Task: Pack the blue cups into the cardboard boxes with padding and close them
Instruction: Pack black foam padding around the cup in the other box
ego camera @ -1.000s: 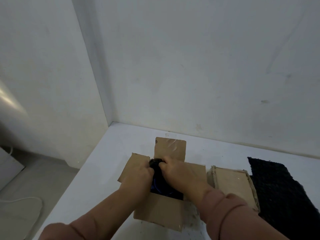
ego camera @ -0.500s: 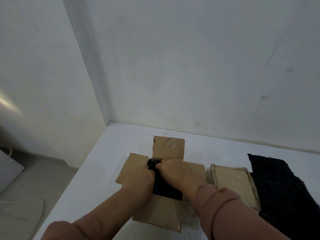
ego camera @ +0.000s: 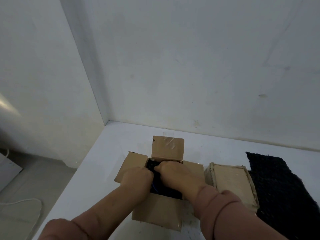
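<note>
pressing into the open box [ego camera: 156,214], both hands' fingers [ego camera: 158,168] clenched on dark padding [ego camera: 152,166]

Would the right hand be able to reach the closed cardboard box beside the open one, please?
Probably yes: the closed cardboard box sits right beside the right hand with nothing between them, though that hand is busy pressing black padding into the open box.

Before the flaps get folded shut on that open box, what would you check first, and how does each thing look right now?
1. Open box flat on the table: ok.
2. All four flaps spread open: ok.
3. Black padding inside the box: ok.
4. Blue cup fully covered: not ok, a blue edge shows.
5. Left hand and right hand clear of the flaps: not ok, both are inside the box.
6. Second box closed: ok.
</note>
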`<action>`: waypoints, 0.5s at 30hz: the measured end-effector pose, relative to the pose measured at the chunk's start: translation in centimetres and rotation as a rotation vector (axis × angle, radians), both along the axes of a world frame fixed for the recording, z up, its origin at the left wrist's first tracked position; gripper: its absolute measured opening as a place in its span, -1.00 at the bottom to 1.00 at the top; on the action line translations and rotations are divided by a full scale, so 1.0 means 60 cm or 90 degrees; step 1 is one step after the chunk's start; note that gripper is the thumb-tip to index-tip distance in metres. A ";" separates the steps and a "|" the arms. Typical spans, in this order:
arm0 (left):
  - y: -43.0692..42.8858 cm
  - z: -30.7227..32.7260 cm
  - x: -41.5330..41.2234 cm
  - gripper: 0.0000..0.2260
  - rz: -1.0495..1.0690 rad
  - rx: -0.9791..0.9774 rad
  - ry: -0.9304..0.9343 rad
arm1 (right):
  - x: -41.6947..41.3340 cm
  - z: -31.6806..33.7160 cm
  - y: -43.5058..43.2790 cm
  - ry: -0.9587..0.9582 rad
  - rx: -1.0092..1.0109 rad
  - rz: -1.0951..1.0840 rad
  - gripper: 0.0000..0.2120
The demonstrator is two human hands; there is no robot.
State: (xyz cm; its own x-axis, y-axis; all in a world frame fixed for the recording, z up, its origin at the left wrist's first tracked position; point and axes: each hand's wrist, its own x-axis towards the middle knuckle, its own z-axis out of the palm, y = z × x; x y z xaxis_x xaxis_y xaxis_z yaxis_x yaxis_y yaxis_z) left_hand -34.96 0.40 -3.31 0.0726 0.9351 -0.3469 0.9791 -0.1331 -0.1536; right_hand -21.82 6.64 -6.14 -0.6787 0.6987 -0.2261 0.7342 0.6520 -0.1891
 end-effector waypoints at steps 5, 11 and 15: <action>0.004 0.000 -0.008 -0.83 -0.001 -0.005 0.007 | 0.006 -0.002 0.008 0.037 -0.031 -0.007 -0.60; 0.002 0.000 0.001 -0.85 0.003 0.000 0.009 | 0.006 -0.004 0.007 0.062 -0.018 -0.010 -0.63; 0.008 0.002 0.004 -0.84 0.004 -0.007 0.005 | 0.004 -0.007 0.003 0.071 -0.023 -0.030 -0.65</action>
